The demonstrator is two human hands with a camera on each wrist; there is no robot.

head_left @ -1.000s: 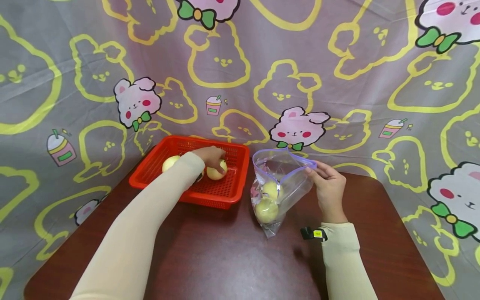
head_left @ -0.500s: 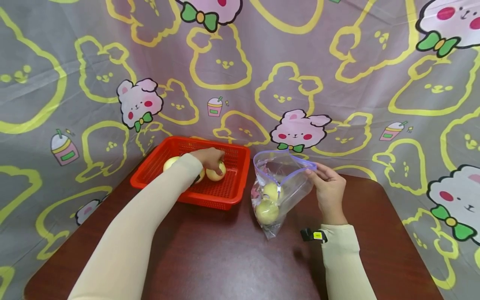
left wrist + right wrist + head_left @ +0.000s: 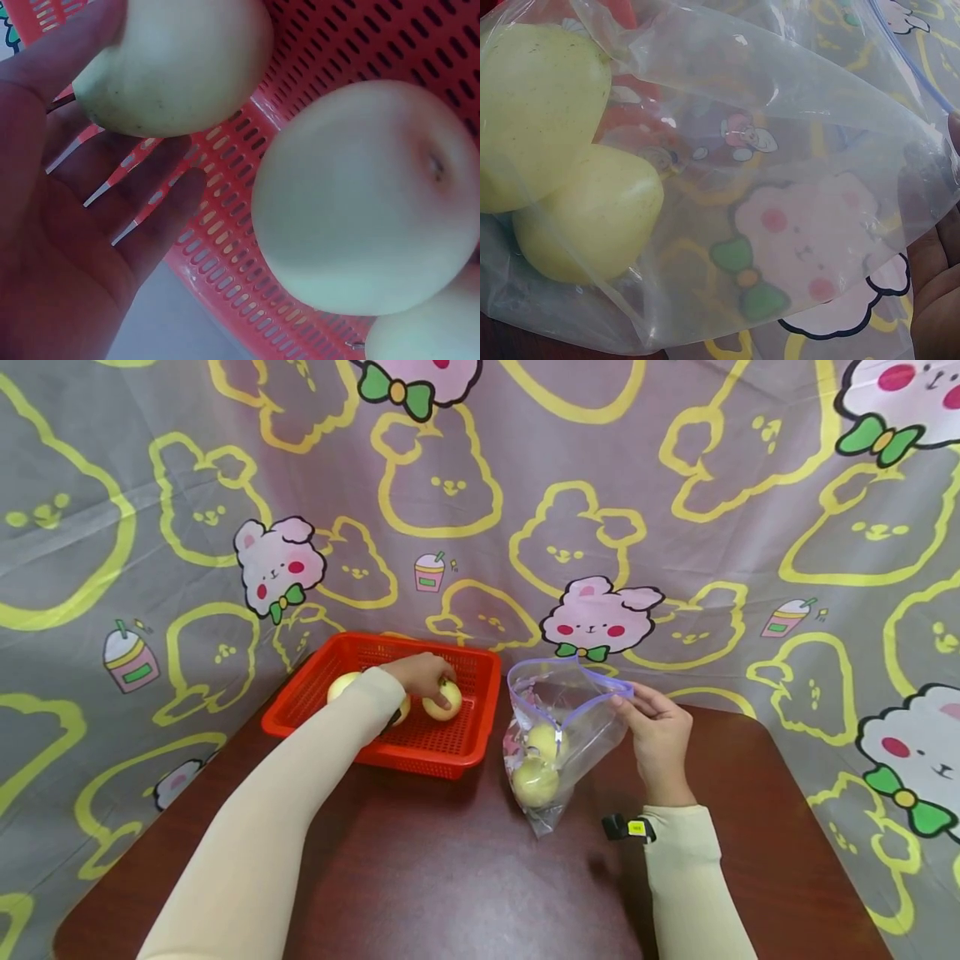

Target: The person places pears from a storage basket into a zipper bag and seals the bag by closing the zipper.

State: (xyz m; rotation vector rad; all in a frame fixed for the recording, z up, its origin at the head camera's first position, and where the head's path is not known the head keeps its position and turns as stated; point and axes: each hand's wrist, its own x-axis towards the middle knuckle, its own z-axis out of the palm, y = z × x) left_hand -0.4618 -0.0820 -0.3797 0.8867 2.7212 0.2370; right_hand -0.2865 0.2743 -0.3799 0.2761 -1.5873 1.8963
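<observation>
My left hand (image 3: 420,675) reaches into a red plastic basket (image 3: 491,702) and grips a pale yellow pear (image 3: 442,703), thumb and fingers around it. The left wrist view shows this pear's stem pointing toward the palm, and a second pear (image 3: 360,199) close beside it. On the right, my right hand (image 3: 662,739) pinches the purple zip rim of a clear plastic bag (image 3: 588,747). The bag's mouth gapes. Inside it, two pears (image 3: 592,214) lie one against the other near the bottom.
Another pear (image 3: 342,685) sits at the basket's left, partly behind my sleeve. The dark brown table (image 3: 450,877) ends at a cartoon-printed curtain (image 3: 450,527) behind the basket and bag. A black strap with a yellow-labelled device (image 3: 633,828) is on my right wrist.
The pear at my left hand has shifted slightly right within the basket, and the fingers have closed around its side. My right hand and the bag stay nearly still.
</observation>
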